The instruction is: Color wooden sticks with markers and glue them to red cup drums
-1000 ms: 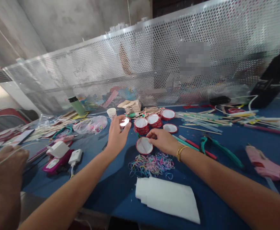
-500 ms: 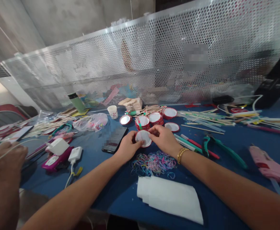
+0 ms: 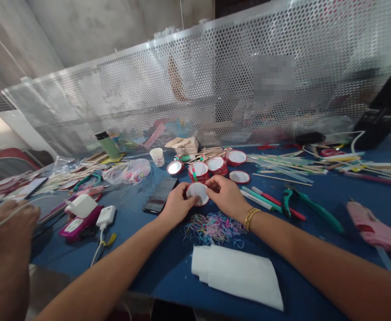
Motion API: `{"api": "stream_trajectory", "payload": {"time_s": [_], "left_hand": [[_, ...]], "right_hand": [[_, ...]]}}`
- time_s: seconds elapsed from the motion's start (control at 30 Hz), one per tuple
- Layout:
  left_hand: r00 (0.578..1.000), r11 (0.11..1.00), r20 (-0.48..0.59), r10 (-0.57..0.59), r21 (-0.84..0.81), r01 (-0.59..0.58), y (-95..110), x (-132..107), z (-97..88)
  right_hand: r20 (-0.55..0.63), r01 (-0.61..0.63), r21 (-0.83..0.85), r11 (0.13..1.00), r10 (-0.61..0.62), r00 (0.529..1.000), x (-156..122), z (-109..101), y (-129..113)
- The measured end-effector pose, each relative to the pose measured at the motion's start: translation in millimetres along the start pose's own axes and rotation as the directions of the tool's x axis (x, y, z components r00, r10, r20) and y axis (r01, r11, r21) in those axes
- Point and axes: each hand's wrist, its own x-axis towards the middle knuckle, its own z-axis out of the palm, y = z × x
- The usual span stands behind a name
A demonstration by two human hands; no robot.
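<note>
Between my two hands is a small round white disc with a red rim (image 3: 198, 193). My left hand (image 3: 177, 203) pinches its left side, thumb over the white face. At its upper right edge, the closed fingertips of my right hand (image 3: 227, 195) grip the rim. Just behind it stand stacks of similar red-rimmed discs (image 3: 217, 165), one with a green strip on top. A single disc (image 3: 239, 177) lies to their right. Below my hands is a loose heap of colourful rubber bands (image 3: 215, 228), and nearer to me lies a folded white sheet (image 3: 237, 274).
Left of my hands are a phone (image 3: 160, 195), a white charger (image 3: 81, 206) and another person's hand (image 3: 13, 225). To the right lie pens (image 3: 259, 198), teal-handled pliers (image 3: 316, 207) and a pink glue gun (image 3: 372, 227). A paper cup (image 3: 157, 157) and perforated metal partition (image 3: 195, 89) stand behind.
The held disc and both my hands have shifted very slightly left in the view. My grip on the disc looks the same.
</note>
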Motion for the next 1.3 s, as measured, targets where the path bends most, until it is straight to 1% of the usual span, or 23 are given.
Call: {"api": "stream_trajectory", "payload": {"time_s": [0.1,0.17,0.4,0.67,0.77,0.87,0.9,0.97,1.03,1.1,1.17,1.2,1.23,1.27,1.3], "left_hand": [[1.0,0.993,-0.015,0.025,-0.113,-0.026,1.4,0.8,0.3],[1.0,0.988,-0.014,0.02,-0.153,-0.022,2.6,0.5,-0.1],[0.997,0.996,-0.067,-0.026,-0.087,0.021,4.7,-4.1,-3.5],[0.994,0.996,-0.062,0.087,-0.021,-0.088,0.6,0.8,-2.7],[0.994,0.996,-0.062,0.087,-0.008,-0.088,-2.9,4.3,-4.2],[0.998,0.998,-0.04,0.057,-0.012,-0.057,-6.0,8.0,-5.5],[0.999,0.999,-0.014,0.039,-0.013,-0.039,-7.0,9.1,-5.7],[1.0,1.0,0.031,0.007,-0.022,-0.006,-8.6,10.7,-6.1],[0.997,1.0,0.077,-0.003,0.016,0.002,-9.2,11.1,-6.6],[0.993,0.994,0.117,0.009,0.105,-0.021,-8.1,10.0,-7.4],[0.989,0.976,0.142,0.03,0.209,-0.059,-4.9,7.7,-8.1],[0.989,0.965,0.147,0.036,0.252,-0.073,-2.6,6.1,-8.4],[0.988,0.957,0.15,0.035,0.279,-0.076,0.1,4.4,-8.5],[0.987,0.948,0.156,0.04,0.307,-0.086,3.3,2.7,-8.6],[0.986,0.937,0.162,0.046,0.336,-0.099,6.9,0.8,-8.6]], "right_hand": [[0.009,0.006,0.003,1.0,-0.006,1.0,-1.3,0.4,-1.6],[0.019,0.007,-0.001,1.0,-0.007,1.0,-2.3,0.9,-2.9],[0.036,0.006,-0.003,1.0,-0.006,0.999,-4.5,4.4,-2.6],[0.06,-0.006,-0.036,0.999,0.009,0.998,-4.0,1.5,-7.0],[0.09,-0.021,-0.086,0.996,0.029,0.996,-4.0,0.8,-11.0],[0.162,-0.045,-0.162,0.986,0.071,0.984,1.6,-1.6,-17.7],[0.193,-0.051,-0.193,0.98,0.089,0.977,5.0,-3.7,-21.5],[0.259,-0.059,-0.256,0.965,0.127,0.957,13.4,-11.3,-32.7],[0.335,-0.031,-0.316,0.948,0.142,0.932,22.0,-24.7,-48.5],[0.385,0.015,-0.365,0.931,0.137,0.913,28.4,-44.1,-66.4],[0.424,0.07,-0.396,0.916,0.115,0.898,31.4,-67.9,-81.9],[0.45,0.133,-0.424,0.896,0.081,0.889,31.8,-80.6,-87.5],[0.462,0.177,-0.449,0.876,0.058,0.885,31.6,-93.2,-91.2],[0.453,0.198,-0.463,0.864,0.039,0.891,30.9,-105.2,-93.1],[0.41,0.182,-0.439,0.88,0.016,0.912,29.7,-116.5,-93.4]]}}
